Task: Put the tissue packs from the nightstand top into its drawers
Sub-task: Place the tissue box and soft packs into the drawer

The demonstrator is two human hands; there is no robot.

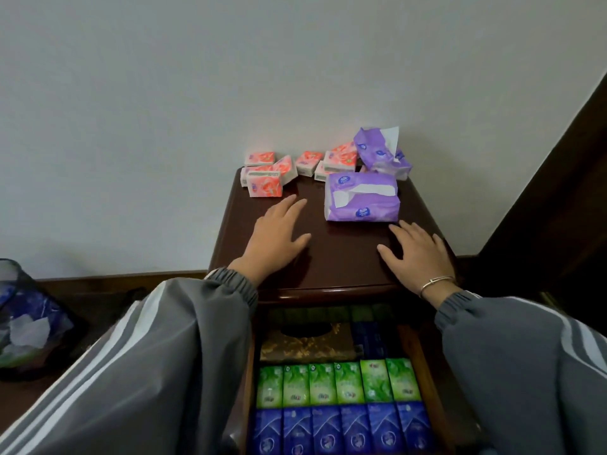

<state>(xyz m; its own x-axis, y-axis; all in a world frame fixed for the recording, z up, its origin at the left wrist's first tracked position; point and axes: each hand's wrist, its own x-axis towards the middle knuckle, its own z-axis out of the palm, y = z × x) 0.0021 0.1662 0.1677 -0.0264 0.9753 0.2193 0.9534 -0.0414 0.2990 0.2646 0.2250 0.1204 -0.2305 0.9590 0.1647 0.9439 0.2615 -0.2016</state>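
Observation:
A dark wooden nightstand stands against the wall. Several small pink tissue packs lie along its back edge. Two larger purple packs lie on the right: one flat near the middle, one crumpled behind it. My left hand rests flat and empty on the top, fingers apart, just in front of the pink packs. My right hand, with a bracelet on the wrist, lies flat and empty just before the flat purple pack. Below, the pulled-out drawer holds rows of green packs and blue packs.
A brown and gold tissue box sits further back in the drawer. A mesh waste bin with crumpled paper stands on the floor at left. A dark wooden bed frame rises at right. The white wall is close behind the nightstand.

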